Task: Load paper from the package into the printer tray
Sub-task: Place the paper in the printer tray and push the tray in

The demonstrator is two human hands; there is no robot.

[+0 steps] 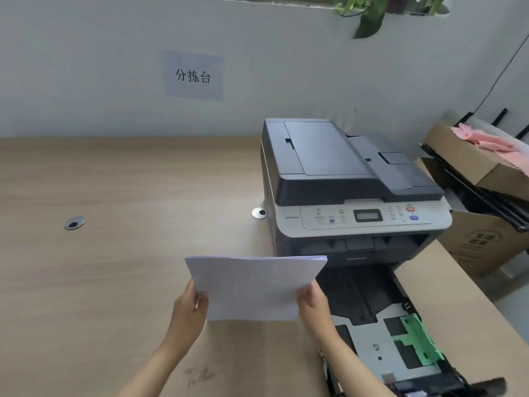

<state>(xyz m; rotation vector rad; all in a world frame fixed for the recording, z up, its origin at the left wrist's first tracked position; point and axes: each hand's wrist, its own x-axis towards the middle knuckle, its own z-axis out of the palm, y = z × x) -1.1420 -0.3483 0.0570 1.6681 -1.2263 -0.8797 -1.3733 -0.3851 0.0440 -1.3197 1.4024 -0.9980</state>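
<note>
White paper, a thin stack of sheets [254, 287], is held above the tabletop [114, 267], pinched at its side edges by both hands: left hand [187, 309] on the left edge, right hand [313, 303] on the right. It looks light and floppy, likely to sag or fan apart, so supporting both sides suits it. Just right, the printer tray [400, 336] sits pulled out and unfilled below the printer [352, 196].

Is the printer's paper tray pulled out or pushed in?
Pulled out: the paper tray extends from the printer, its bare floor and green guide exposed.
</note>
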